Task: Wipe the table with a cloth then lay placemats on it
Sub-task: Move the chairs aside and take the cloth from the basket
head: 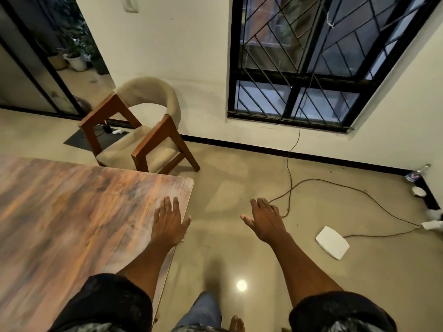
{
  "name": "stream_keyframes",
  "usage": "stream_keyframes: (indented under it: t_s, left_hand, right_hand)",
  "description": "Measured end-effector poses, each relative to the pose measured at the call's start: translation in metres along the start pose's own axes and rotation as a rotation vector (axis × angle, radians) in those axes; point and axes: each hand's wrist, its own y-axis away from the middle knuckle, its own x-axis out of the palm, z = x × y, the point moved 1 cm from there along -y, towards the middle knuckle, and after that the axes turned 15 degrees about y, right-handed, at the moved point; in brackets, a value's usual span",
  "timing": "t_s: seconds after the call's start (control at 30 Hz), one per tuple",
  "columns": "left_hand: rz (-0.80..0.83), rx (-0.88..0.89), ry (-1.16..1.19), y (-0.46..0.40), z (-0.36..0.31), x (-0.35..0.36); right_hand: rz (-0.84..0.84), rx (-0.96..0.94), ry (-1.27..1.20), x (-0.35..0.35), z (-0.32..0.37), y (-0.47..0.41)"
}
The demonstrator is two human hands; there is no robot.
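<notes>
A table [72,212] with a streaked orange-and-grey marbled top fills the left of the head view; its rounded right corner is near the middle. My left hand [169,222] lies flat, palm down, fingers apart, on the tabletop close to that right edge. My right hand [263,218] hovers over the floor to the right of the table, palm down, fingers spread, holding nothing. No cloth and no placemats are in view.
A wooden armchair [141,130] with beige cushions stands beyond the table's far corner. A cable [335,183] snakes over the floor to a flat white device [332,242]. A barred window [311,68] is in the far wall, with an open doorway [60,56] at left. My jeans and bare foot [236,323] show below.
</notes>
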Motion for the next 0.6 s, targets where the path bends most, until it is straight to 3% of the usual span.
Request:
stream_keyframes:
  t_s: [0.33,0.6]
  left_hand:
    - [0.015,-0.041,0.024,-0.137,-0.04,-0.019]
    - [-0.071,0.004,0.027,-0.25,-0.071,-0.053]
  right_hand:
    - [0.012,-0.069,-0.032,-0.023,-0.041,-0.154]
    - [-0.054,-0.069,-0.056,-0.073,-0.076,-0.264]
